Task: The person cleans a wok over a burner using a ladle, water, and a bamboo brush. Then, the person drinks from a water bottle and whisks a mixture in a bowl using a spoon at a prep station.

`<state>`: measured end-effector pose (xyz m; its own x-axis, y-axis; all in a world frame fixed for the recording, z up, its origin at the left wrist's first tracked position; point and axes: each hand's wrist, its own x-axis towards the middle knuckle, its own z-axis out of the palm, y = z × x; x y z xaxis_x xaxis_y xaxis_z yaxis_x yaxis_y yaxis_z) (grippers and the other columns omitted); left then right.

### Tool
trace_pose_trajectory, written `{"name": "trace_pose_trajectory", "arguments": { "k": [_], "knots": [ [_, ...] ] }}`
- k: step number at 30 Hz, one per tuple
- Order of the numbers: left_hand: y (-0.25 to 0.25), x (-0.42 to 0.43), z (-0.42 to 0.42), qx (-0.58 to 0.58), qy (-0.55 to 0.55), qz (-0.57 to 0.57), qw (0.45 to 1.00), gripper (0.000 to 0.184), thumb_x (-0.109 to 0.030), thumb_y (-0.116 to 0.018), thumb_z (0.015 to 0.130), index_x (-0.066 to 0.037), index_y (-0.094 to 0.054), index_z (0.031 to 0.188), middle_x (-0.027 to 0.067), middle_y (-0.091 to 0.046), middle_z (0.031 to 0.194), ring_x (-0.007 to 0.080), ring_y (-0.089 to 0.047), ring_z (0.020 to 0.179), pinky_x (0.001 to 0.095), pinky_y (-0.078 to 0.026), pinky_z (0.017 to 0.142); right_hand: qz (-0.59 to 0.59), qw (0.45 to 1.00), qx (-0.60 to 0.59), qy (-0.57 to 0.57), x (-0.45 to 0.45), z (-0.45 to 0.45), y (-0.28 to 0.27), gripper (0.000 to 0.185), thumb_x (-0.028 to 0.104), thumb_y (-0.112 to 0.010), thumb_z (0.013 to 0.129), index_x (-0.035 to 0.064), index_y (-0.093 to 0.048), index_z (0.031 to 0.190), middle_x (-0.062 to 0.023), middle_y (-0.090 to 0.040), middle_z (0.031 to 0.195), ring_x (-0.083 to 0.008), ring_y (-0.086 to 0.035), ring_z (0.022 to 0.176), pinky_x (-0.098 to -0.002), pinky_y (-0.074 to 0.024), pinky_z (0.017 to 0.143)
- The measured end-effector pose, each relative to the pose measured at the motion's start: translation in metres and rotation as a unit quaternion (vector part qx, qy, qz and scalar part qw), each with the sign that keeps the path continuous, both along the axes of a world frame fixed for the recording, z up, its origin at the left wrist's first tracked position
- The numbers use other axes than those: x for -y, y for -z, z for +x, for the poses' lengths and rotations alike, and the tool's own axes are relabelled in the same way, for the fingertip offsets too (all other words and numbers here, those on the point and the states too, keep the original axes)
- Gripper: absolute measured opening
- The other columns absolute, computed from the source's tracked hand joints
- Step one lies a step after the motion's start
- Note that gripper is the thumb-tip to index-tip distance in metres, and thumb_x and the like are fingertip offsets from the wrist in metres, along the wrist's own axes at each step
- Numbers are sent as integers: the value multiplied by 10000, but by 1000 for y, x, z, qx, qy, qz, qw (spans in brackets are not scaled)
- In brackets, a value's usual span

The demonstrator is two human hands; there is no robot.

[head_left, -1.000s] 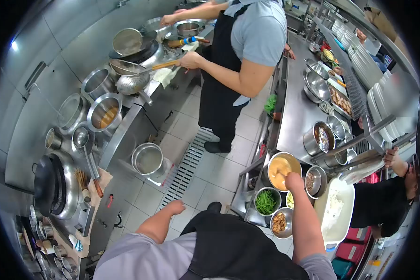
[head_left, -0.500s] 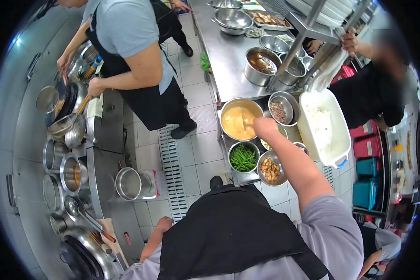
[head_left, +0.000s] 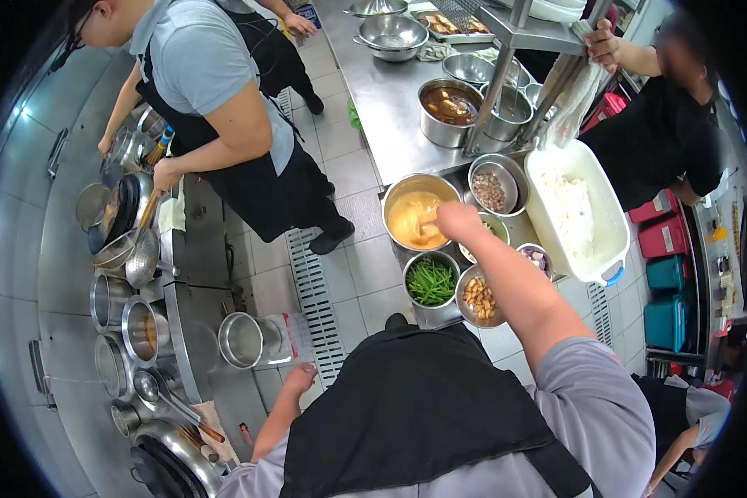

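Note:
My right hand [head_left: 458,222] is closed at the rim of a steel pot [head_left: 387,217]. It grips a utensil that dips into thick yellow liquid [head_left: 413,217]; my fingers hide the handle, and its kind is unclear. Just below stand a bowl of cut green vegetables [head_left: 431,280] and a bowl of browned, nut-like pieces [head_left: 479,297], partly under my forearm. A bowl of small brownish pieces [head_left: 488,192] is behind my hand. My left hand [head_left: 300,379] hangs low at my side with curled fingers, apart from everything, and nothing shows in it.
A white tub [head_left: 621,228] of pale food stands at right, below a shelf post [head_left: 490,95]. A pot of dark liquid [head_left: 448,116] is on the steel counter. At left, a co-worker [head_left: 207,83] cooks beside several pots. Another person [head_left: 664,141] stands at right.
My right hand has shifted slightly left over the pot, and the yellow surface shows fresh swirls. My left hand has risen a little. The whole view has shifted slightly.

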<state>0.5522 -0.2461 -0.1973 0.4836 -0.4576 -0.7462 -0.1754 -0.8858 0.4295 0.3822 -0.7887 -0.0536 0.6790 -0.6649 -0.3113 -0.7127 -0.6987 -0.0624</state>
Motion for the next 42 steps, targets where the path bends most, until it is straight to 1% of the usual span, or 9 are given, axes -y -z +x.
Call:
{"name": "trace_pose_trajectory", "arguments": {
  "k": [2, 8, 11, 17, 26, 29, 31, 35, 42],
  "knots": [
    [-12, -1, -5, -1, 91, 42, 995, 296, -286, -615, 845, -3, -662, 916, 134, -676, 723, 227, -669, 639, 349, -519, 641, -12, 999, -13, 39, -3, 0, -13, 235, 146, -535, 860, 74, -725, 978, -132, -706, 1023, -273, -689, 943, -392, -549, 788],
    [-31, -15, -29, 10, -35, 46, 998, 279, -272, -589, 841, -5, -668, 825, 152, -667, 724, 252, -666, 629, 373, -521, 657, 21, 995, -84, -47, 18, 1, -25, 237, 220, -621, 834, 64, -727, 978, -130, -711, 996, -273, -692, 924, -395, -551, 763],
    [-12, -25, -20, 44, 123, -45, 990, 289, -268, -590, 847, 12, -663, 857, 155, -680, 773, 253, -672, 632, 368, -522, 655, -23, 998, -56, -7, 17, 7, -26, 263, 272, -650, 833, 59, -723, 971, -134, -708, 999, -286, -684, 940, -407, -543, 781],
    [-16, 7, -22, 2, -27, 81, 996, 318, -299, -601, 851, -17, -659, 985, 125, -703, 836, 218, -697, 719, 353, -524, 717, -38, 992, -86, -89, 32, 5, -40, 212, 172, -616, 806, 74, -736, 951, -117, -719, 964, -275, -697, 898, -376, -551, 756],
    [16, -4, -13, -2, 29, 58, 998, 316, -285, -617, 852, -12, -654, 1005, 99, -703, 834, 202, -693, 703, 338, -532, 676, -66, 993, -69, -73, 21, 8, -48, 231, 168, -548, 856, 75, -739, 948, -111, -721, 949, -259, -699, 903, -378, -557, 735],
    [47, -29, -6, 15, 231, -73, 970, 303, -265, -624, 849, -2, -651, 996, 96, -700, 825, 200, -688, 694, 328, -530, 652, -44, 993, -40, -98, 6, 11, -5, 225, 190, -570, 852, 85, -744, 949, -117, -721, 941, -250, -704, 887, -353, -558, 714],
    [-4, -1, -26, -42, -9, 53, 998, 298, -260, -626, 850, 12, -643, 972, 102, -694, 819, 198, -688, 693, 325, -530, 635, -19, 995, -19, -97, 10, 2, -12, 156, 161, -615, 810, 84, -743, 857, -103, -724, 878, -250, -712, 810, -371, -563, 666],
    [59, -35, -4, 51, 178, -94, 978, 304, -262, -628, 844, 23, -638, 950, 111, -691, 804, 198, -684, 673, 333, -529, 628, -16, 996, -89, -19, 22, -1, -38, 213, 170, -588, 838, 78, -739, 956, -128, -710, 1030, -238, -702, 922, -361, -557, 727],
    [23, -5, -11, 17, 110, -15, 994, 298, -253, -621, 839, 30, -635, 930, 128, -683, 769, 225, -674, 634, 337, -527, 636, -29, 990, -126, -55, 21, 0, -48, 191, 150, -621, 820, 93, -747, 952, -86, -725, 994, -227, -705, 900, -331, -547, 715]
  ]
}}
